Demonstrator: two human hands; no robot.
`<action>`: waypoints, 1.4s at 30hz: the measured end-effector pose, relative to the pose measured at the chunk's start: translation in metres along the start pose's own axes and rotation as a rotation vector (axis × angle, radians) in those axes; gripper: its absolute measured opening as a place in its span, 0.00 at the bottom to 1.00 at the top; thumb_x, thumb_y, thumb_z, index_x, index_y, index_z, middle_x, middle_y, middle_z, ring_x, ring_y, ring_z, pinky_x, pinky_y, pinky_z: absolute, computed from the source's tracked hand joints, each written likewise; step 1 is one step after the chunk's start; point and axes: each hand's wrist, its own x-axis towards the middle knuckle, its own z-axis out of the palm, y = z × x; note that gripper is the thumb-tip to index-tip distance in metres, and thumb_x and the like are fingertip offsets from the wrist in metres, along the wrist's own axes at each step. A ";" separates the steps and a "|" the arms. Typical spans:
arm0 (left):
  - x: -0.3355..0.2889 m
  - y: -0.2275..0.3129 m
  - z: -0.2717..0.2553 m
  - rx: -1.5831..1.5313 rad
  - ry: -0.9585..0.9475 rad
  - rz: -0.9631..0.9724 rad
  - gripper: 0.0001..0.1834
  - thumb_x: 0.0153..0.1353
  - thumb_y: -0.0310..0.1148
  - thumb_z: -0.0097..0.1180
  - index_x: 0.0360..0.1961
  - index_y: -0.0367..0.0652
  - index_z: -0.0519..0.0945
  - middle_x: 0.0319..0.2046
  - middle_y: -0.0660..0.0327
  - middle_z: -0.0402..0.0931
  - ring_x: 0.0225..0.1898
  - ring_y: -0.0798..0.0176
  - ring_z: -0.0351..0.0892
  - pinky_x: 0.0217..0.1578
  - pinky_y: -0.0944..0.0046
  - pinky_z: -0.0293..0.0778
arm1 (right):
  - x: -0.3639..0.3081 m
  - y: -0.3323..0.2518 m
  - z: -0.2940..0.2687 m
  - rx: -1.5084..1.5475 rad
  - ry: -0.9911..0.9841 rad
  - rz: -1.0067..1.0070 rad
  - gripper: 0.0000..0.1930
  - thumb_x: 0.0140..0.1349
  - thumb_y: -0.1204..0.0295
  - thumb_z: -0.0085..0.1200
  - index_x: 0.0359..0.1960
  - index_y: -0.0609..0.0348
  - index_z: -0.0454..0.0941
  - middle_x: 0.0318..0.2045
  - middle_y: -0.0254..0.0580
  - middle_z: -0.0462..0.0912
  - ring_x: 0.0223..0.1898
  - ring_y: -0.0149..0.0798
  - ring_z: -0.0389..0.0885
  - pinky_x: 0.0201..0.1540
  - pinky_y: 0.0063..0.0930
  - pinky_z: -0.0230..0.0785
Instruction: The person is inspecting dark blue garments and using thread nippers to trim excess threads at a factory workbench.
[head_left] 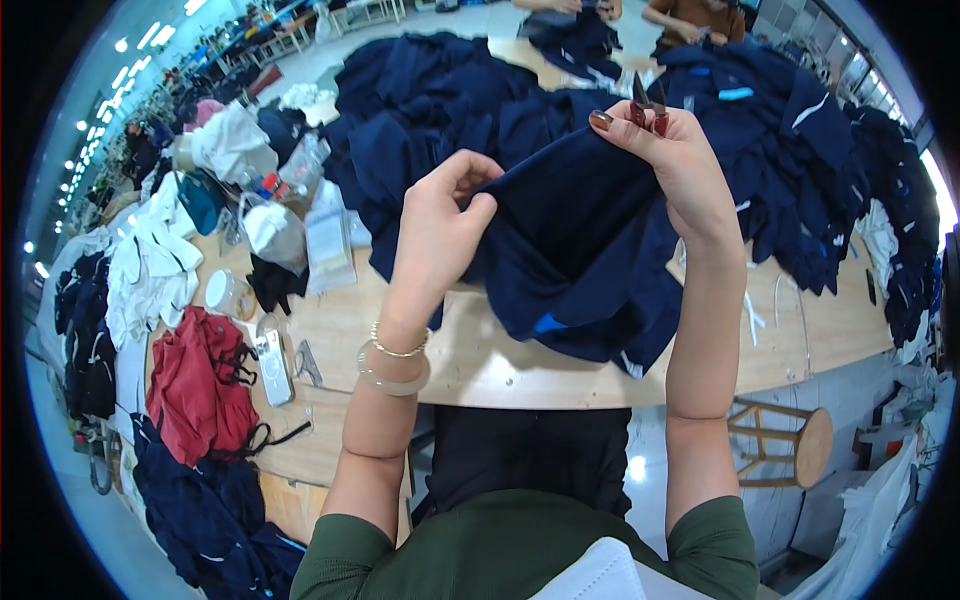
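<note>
A navy blue garment (585,235) is stretched between my hands above the table's front part, its lower folds hanging down with a bright blue patch showing. My left hand (437,225) pinches one end of its edge between thumb and fingers. At the other end, my right hand (685,165) grips the cloth under its thumb. Tucked in the fingers of that same hand is a pair of thread snips (643,97) with red handles, the dark blades pointing away from me. The fingertips behind the cloth are partly hidden.
Heaps of navy garments (425,90) cover the far side of the wooden table (620,385). To the left lie a red garment (200,385), a phone (272,368), a clear jar (228,293) and white bags (275,235). A stool (812,447) stands at right. Two people work opposite.
</note>
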 end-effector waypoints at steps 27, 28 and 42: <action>-0.025 -0.036 0.052 -1.099 0.000 -0.773 0.13 0.68 0.33 0.52 0.44 0.36 0.82 0.43 0.63 0.82 0.45 0.72 0.79 0.50 0.72 0.71 | -0.050 0.076 0.033 -0.290 0.206 -0.046 0.16 0.50 0.77 0.69 0.41 0.58 0.80 0.28 0.30 0.72 0.26 0.24 0.68 0.28 0.18 0.62; -0.024 -0.038 0.055 -1.087 -0.023 -0.752 0.13 0.68 0.33 0.52 0.44 0.37 0.83 0.42 0.65 0.82 0.46 0.74 0.78 0.50 0.72 0.69 | -0.047 0.078 0.038 -0.272 0.178 -0.090 0.15 0.49 0.80 0.68 0.40 0.58 0.81 0.27 0.31 0.72 0.24 0.25 0.68 0.27 0.19 0.61; -0.022 -0.043 0.059 -1.072 0.071 -0.814 0.12 0.68 0.36 0.53 0.40 0.40 0.84 0.40 0.71 0.81 0.46 0.78 0.74 0.54 0.73 0.62 | -0.054 0.095 0.009 -0.422 0.324 -0.013 0.13 0.56 0.71 0.64 0.41 0.62 0.77 0.32 0.36 0.76 0.33 0.33 0.70 0.37 0.22 0.63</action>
